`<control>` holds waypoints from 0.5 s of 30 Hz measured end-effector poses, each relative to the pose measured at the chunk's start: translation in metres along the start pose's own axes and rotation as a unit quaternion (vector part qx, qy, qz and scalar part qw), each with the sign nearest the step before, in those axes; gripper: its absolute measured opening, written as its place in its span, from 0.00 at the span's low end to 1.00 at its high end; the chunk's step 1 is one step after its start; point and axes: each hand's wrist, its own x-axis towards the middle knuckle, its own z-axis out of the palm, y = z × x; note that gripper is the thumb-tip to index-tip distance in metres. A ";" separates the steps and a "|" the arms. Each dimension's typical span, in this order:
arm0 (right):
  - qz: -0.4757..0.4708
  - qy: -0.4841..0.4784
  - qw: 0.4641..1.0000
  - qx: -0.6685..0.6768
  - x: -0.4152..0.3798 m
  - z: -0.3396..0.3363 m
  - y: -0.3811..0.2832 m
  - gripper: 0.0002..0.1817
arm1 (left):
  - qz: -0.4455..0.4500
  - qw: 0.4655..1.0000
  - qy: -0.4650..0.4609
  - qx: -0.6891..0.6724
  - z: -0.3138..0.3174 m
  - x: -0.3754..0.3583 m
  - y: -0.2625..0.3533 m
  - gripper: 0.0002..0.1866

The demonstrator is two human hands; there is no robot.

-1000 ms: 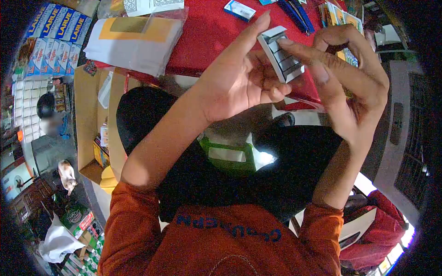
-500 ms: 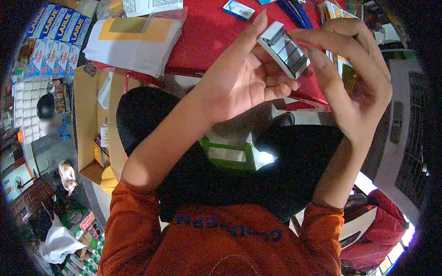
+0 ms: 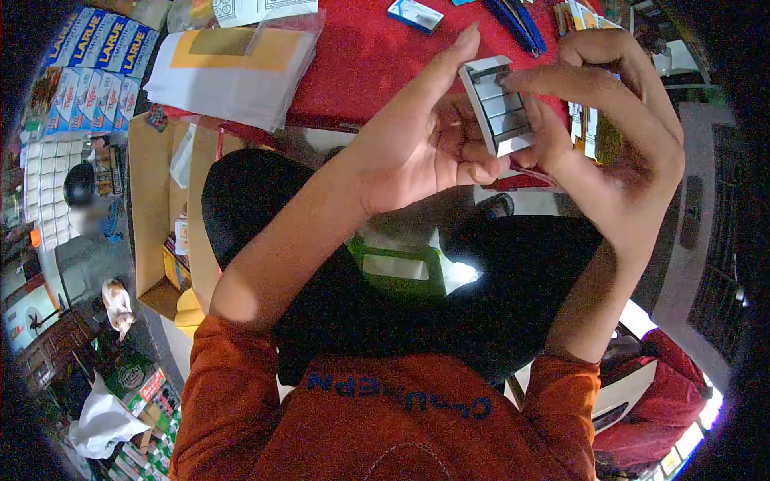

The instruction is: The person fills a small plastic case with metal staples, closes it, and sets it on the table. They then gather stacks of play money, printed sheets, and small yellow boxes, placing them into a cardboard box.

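Note:
A small white box (image 3: 499, 108) with silvery grey strips and dark gaps between them is held up over the near edge of the table. My left hand (image 3: 425, 148) cradles it from the left and below, palm turned up, fingers curled behind it and the thumb stretched away. From the right, my right hand (image 3: 622, 132) has its index finger and thumb at the box's right edge; its other fingers are bent. A small blue and white carton (image 3: 415, 15) lies beyond the box, and a blue-handled tool (image 3: 517, 24), partly cut off, lies to its right.
A stack of white and yellow papers in clear plastic (image 3: 233, 72) lies on the red table (image 3: 345, 72). An open cardboard box (image 3: 156, 216) stands at the left. A green stool (image 3: 397, 268) shows between my legs. A cat (image 3: 117, 309) is on the floor at the far left.
The small box has turned more upright and moved slightly down and right, its silvery strips now facing me more. My right thumb has shifted down along its edge.

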 end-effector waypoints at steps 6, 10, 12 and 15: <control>0.032 0.005 0.999 -0.015 -0.001 -0.001 -0.007 0.14 | -0.016 0.999 -0.012 0.043 0.004 -0.003 0.000 0.35; 0.027 -0.004 1.000 0.000 -0.002 -0.001 -0.005 0.14 | -0.011 0.999 0.006 0.047 0.004 -0.002 0.000 0.35; 0.015 -0.008 1.000 -0.008 -0.001 -0.003 -0.005 0.14 | -0.009 0.999 0.026 0.045 0.003 -0.002 0.000 0.36; -0.002 0.003 1.000 -0.013 0.001 -0.004 -0.005 0.14 | -0.002 0.998 -0.018 0.057 -0.001 -0.001 -0.001 0.35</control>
